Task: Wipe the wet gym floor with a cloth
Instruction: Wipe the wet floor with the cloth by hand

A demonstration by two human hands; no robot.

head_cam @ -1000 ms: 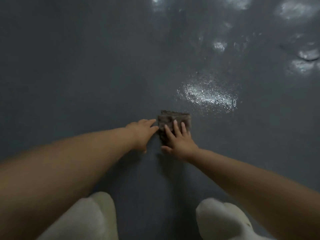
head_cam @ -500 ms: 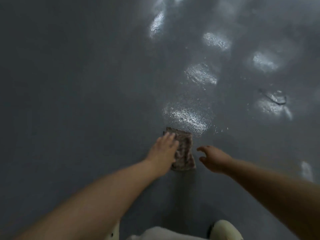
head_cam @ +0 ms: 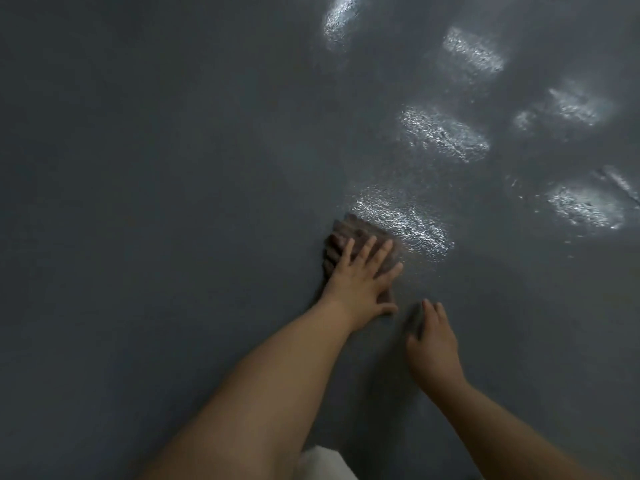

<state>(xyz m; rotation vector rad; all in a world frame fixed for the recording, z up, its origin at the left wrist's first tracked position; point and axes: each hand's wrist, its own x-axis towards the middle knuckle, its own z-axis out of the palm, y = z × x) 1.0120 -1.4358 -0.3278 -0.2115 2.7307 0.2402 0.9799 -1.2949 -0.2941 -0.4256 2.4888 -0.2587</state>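
A small brownish cloth (head_cam: pixel 341 233) lies flat on the dark grey gym floor (head_cam: pixel 156 202). My left hand (head_cam: pixel 360 275) presses on it with fingers spread and straight, covering most of it. The cloth's far edge touches a glistening wet patch (head_cam: pixel 405 223). My right hand (head_cam: pixel 433 341) rests flat on the bare floor, just right of and nearer than the cloth, apart from it and holding nothing.
Several more shiny wet patches (head_cam: pixel 446 133) spread across the floor at the upper right, one near the right edge (head_cam: pixel 585 206). A white garment over my knee (head_cam: pixel 322 462) shows at the bottom. The left half of the floor looks matte.
The right hand left the cloth and came down on the floor beside it. The left hand moved fully onto the cloth and pushed it up to the wet patch.
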